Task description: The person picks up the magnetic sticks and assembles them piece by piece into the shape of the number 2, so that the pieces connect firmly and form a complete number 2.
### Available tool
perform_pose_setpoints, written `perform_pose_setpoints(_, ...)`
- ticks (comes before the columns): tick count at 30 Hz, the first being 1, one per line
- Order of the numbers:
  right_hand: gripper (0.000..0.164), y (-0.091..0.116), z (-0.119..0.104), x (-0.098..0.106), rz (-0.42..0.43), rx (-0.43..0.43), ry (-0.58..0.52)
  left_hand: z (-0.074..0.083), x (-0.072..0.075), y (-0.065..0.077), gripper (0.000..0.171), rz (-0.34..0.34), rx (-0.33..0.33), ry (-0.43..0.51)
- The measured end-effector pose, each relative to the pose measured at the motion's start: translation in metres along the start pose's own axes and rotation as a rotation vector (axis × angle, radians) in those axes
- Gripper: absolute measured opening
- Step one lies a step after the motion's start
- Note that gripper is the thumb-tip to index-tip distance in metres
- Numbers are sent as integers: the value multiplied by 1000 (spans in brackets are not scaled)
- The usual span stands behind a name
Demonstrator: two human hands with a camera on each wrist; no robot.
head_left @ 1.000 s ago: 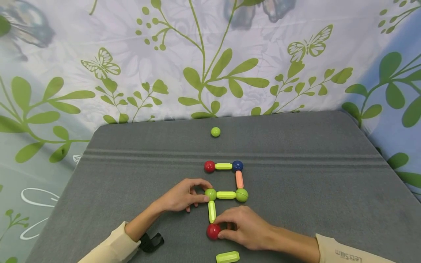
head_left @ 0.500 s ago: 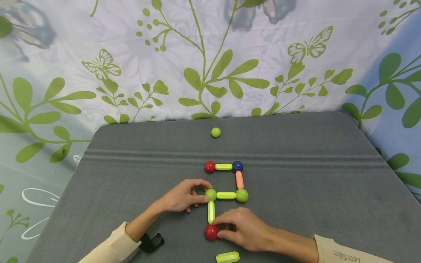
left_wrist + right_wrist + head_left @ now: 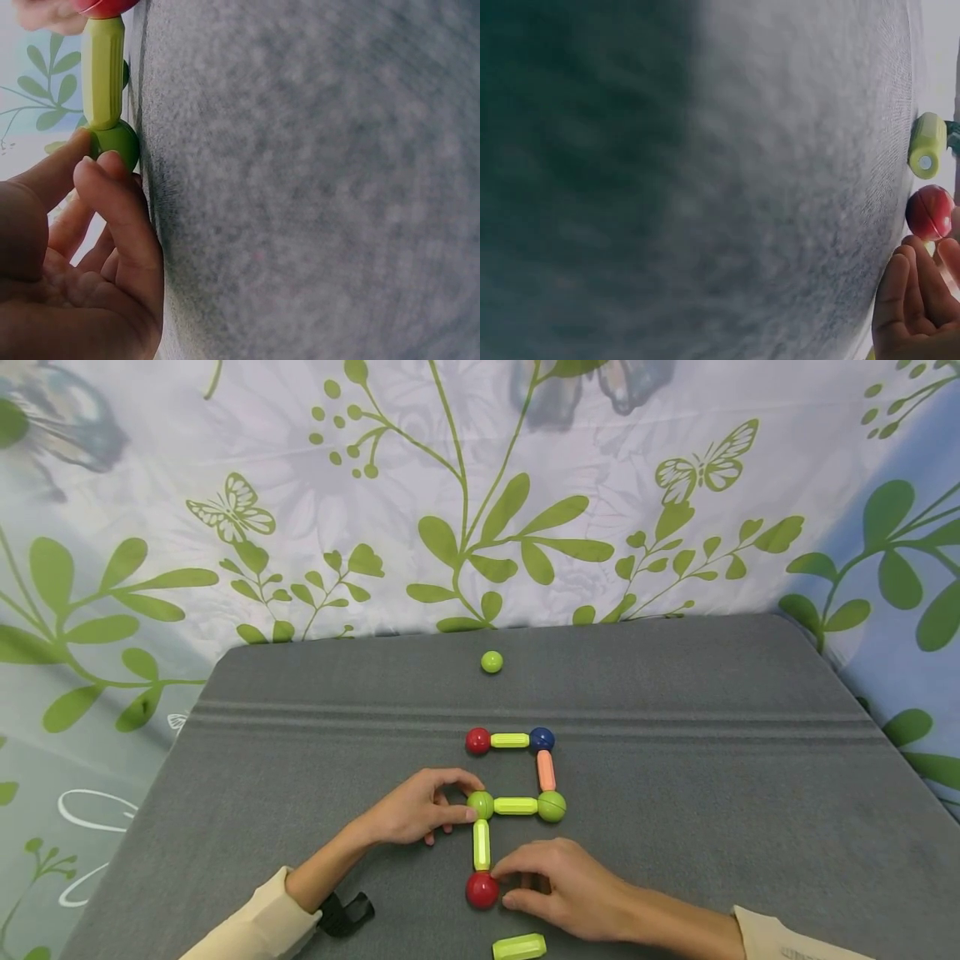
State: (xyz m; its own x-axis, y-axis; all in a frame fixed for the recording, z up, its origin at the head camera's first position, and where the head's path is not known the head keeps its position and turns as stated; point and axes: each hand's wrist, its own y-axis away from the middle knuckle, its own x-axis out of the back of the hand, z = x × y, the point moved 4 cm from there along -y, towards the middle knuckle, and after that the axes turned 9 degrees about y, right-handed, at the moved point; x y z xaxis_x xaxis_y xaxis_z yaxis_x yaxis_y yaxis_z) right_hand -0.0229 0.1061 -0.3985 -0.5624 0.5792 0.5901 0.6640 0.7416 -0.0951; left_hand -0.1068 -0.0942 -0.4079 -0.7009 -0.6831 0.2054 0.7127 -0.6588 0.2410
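Observation:
Magnetic rods and balls form a joined S-like chain on the grey table. My left hand [image 3: 416, 806] pinches a green ball [image 3: 484, 805] at a bend of the chain between thumb and index finger. From that ball a yellow-green rod [image 3: 482, 846] runs toward me to a red ball [image 3: 482, 891]. Just right of this red ball is my right hand [image 3: 562, 889], its fingers loosely bent and holding nothing; the index tip is very near the ball. In the left wrist view, fingertips meet the green ball [image 3: 120, 142] below the yellow-green rod [image 3: 103, 71].
Farther along the chain are another green ball [image 3: 552, 806], an orange rod [image 3: 546, 771], a blue ball [image 3: 542, 739] and a second red ball [image 3: 477, 741]. A loose yellow-green rod [image 3: 519, 947] lies near me. One green ball [image 3: 492, 662] sits far back.
The near red ball and its rod shifted slightly left, bringing the rod nearly straight. My right hand then let go of the red ball and drew slightly right. The left hand stayed put.

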Motion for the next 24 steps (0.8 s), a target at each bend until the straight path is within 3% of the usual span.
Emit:
perform_pose_setpoints(14, 31, 36, 0, -3, -48, -99, -124, 1, 0, 0, 26, -3, 4, 6)
perform_pose_setpoints(24, 25, 36, -2, -9, -51, -57, -5, 0, 0, 1, 27, 1, 5, 8)
